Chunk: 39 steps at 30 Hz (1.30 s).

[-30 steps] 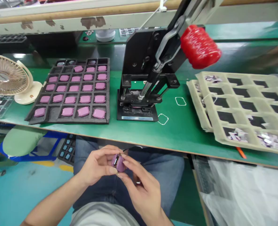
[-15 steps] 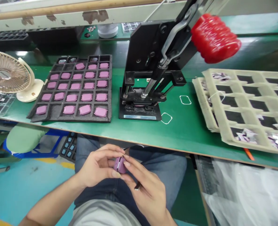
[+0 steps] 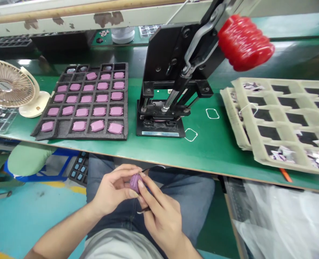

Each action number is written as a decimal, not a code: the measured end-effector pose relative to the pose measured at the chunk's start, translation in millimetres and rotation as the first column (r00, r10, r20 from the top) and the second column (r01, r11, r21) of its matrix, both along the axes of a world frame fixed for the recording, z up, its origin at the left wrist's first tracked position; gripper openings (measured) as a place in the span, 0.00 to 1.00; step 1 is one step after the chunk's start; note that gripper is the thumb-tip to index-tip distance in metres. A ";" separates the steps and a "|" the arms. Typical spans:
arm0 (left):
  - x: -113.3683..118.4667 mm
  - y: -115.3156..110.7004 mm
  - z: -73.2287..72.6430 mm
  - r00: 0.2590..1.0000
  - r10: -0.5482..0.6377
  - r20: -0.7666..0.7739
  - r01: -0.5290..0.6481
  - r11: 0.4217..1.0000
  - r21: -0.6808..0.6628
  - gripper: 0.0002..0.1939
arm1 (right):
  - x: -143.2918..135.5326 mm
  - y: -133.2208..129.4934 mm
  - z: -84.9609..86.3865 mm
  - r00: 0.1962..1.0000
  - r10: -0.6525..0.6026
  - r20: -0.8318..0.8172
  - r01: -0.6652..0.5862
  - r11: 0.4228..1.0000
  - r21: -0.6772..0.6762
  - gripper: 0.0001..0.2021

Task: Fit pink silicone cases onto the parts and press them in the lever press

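Observation:
Over my lap, a small purple case (image 3: 135, 182) is held between both hands. My left hand (image 3: 113, 189) grips it from the left, with the thumb below and the fingers along the top. The fingertips of my right hand (image 3: 162, 210) press on its right side. A thin dark tool with a shiny end (image 3: 143, 210) is tucked in my right fingers; much of it is hidden. On the bench, a dark foam tray (image 3: 63, 130) holds several similar purple cases in its compartments.
A black hand press (image 3: 160, 124) with a red handle (image 3: 245, 43) stands mid-bench. Two white outline rings (image 3: 212, 113) lie right of it. Stacked pale trays (image 3: 261, 144) sit at right, a beige fan (image 3: 37, 102) at left. The bench edge runs just beyond my hands.
The purple case has turned in my fingers, and the gap that showed on it is out of sight. My right fingers have shifted over it, and the dark tool has tilted and moved left.

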State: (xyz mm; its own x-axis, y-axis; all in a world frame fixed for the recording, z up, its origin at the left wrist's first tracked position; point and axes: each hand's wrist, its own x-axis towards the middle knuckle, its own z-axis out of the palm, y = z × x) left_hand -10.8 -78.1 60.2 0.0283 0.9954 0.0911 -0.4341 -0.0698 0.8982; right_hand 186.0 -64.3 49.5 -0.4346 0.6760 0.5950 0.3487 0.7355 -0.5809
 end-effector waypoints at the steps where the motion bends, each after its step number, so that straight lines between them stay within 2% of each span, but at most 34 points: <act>1: 3.4 -1.2 -0.5 1.000 0.015 -0.008 -0.015 1.000 -0.015 0.24 | -2.0 0.2 -2.8 1.000 -0.024 0.011 0.024 1.000 0.010 0.27; 5: 17.2 -5.9 -2.3 0.989 0.144 -0.028 -0.147 0.981 -0.130 0.20 | -10.6 3.0 -9.6 0.997 -0.076 -0.022 0.076 0.997 0.012 0.27; 9: 21.0 -5.7 -6.0 0.969 0.225 0.099 -0.187 0.936 -0.300 0.16 | -13.5 6.6 -2.0 0.981 -0.166 -0.099 0.144 0.969 -0.200 0.20; 11: 19.1 -4.0 -8.6 0.962 0.256 0.091 -0.218 0.928 -0.302 0.17 | -13.5 9.0 3.3 0.992 -0.117 -0.042 0.103 0.961 -0.256 0.10; 13: 17.3 -2.5 -11.4 0.958 0.280 0.067 -0.250 0.925 -0.288 0.17 | -14.0 11.7 6.1 1.000 -0.013 0.001 0.013 0.966 -0.258 0.03; 17: 17.1 -2.0 -13.8 0.964 0.261 0.059 -0.238 0.938 -0.251 0.14 | -16.1 15.5 2.9 0.997 0.044 -0.069 -0.059 0.971 -0.230 0.04; 19: 15.7 -1.9 -12.1 0.974 0.226 0.000 -0.221 0.953 -0.207 0.12 | -15.2 15.8 -0.6 0.991 0.044 -0.130 -0.080 0.956 -0.284 0.08; 21: 10.1 0.1 -8.8 0.976 0.164 -0.143 -0.181 0.977 -0.115 0.14 | -12.1 15.5 -3.0 0.976 0.033 -0.217 -0.131 0.882 -0.453 0.13; 23: 0.0 4.8 -4.6 0.918 0.117 -0.380 -0.087 0.992 0.095 0.22 | -7.3 15.1 -3.0 0.945 0.012 -0.327 -0.234 0.723 -0.650 0.18; 24: -6.0 8.2 -2.2 0.856 0.133 -0.499 -0.017 0.973 0.230 0.25 | -4.6 14.9 -1.7 0.925 0.002 -0.379 -0.293 0.639 -0.711 0.19; 25: -12.1 12.0 0.3 0.788 0.175 -0.591 0.063 0.931 0.360 0.28 | -1.9 14.8 0.5 0.910 -0.003 -0.415 -0.337 0.580 -0.741 0.20; 26: -17.8 16.2 3.0 0.729 0.217 -0.649 0.147 0.876 0.459 0.28 | 0.7 14.7 3.6 0.904 0.009 -0.427 -0.358 0.561 -0.746 0.20; 27: -22.7 20.4 6.1 0.691 0.238 -0.682 0.220 0.830 0.513 0.29 | 3.1 14.6 7.3 0.909 0.034 -0.416 -0.355 0.587 -0.727 0.19; 29: -29.7 28.5 13.4 0.677 0.247 -0.694 0.325 0.745 0.583 0.32 | 7.7 14.3 16.0 0.941 0.093 -0.326 -0.284 0.739 -0.610 0.16; 31: -32.6 35.3 21.6 0.672 0.285 -0.684 0.420 0.614 0.668 0.31 | 11.9 13.8 24.9 0.972 0.119 -0.201 -0.193 0.892 -0.409 0.11; 32: -32.9 37.9 25.4 0.664 0.326 -0.673 0.454 0.539 0.710 0.28 | 13.7 13.4 29.2 0.981 0.117 -0.153 -0.161 0.934 -0.319 0.09; 34: -32.1 41.2 31.2 0.647 0.419 -0.637 0.487 0.416 0.768 0.19 | 16.8 12.4 36.5 0.989 0.108 -0.100 -0.127 0.968 -0.216 0.08; 35: -31.3 41.9 33.0 0.639 0.447 -0.626 0.489 0.393 0.779 0.16 | 17.9 11.8 39.5 0.990 0.109 -0.089 -0.125 0.972 -0.200 0.08; 37: -29.5 41.9 34.0 0.635 0.486 -0.601 0.472 0.371 0.800 0.13 | 18.5 10.1 42.6 0.986 0.123 -0.108 -0.144 0.965 -0.220 0.09; 38: -28.7 41.3 33.3 0.630 0.499 -0.595 0.465 0.372 0.804 0.13 | 18.0 9.0 42.4 0.980 0.136 -0.143 -0.172 0.945 -0.278 0.10; 39: -27.9 40.5 32.0 0.624 0.500 -0.600 0.464 0.381 0.800 0.14 | 17.1 7.8 40.9 0.968 0.150 -0.199 -0.217 0.902 -0.374 0.12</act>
State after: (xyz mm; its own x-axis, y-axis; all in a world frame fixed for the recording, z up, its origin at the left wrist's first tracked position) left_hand -38.7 -37.6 92.3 0.5372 0.3221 0.7795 0.2612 -0.9423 0.2094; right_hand 203.1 -56.5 90.4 -0.4940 0.7856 0.3726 0.1069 0.4802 -0.8706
